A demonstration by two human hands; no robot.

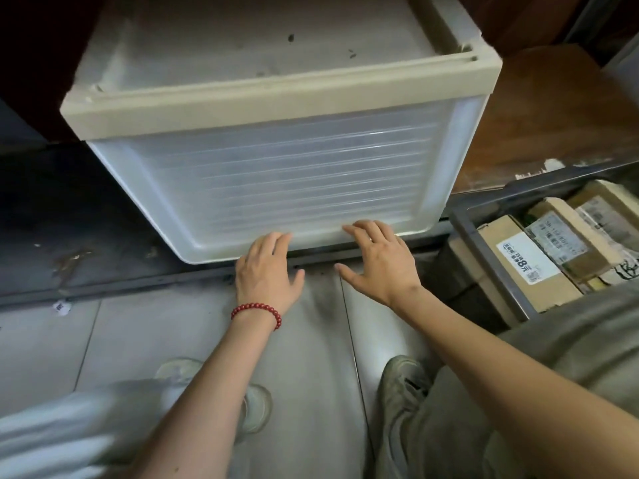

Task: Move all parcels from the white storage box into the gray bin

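Observation:
The white storage box (276, 174) fills the upper middle, with a cream rim and a ribbed translucent front wall; its visible inside shows no parcels. My left hand (266, 271), with a red bead bracelet on the wrist, rests flat with its fingertips on the box's lower front edge. My right hand (380, 261) lies beside it, fingers spread, also touching that edge. Neither hand holds anything. At the right edge, the gray bin (484, 250) holds several brown cardboard parcels (532, 261) with white labels.
The box sits on a dark low ledge (86, 229) above a gray tiled floor (138, 340). A brown wooden surface (543, 126) lies behind the bin. My two shoes (401, 378) and trouser legs show at the bottom.

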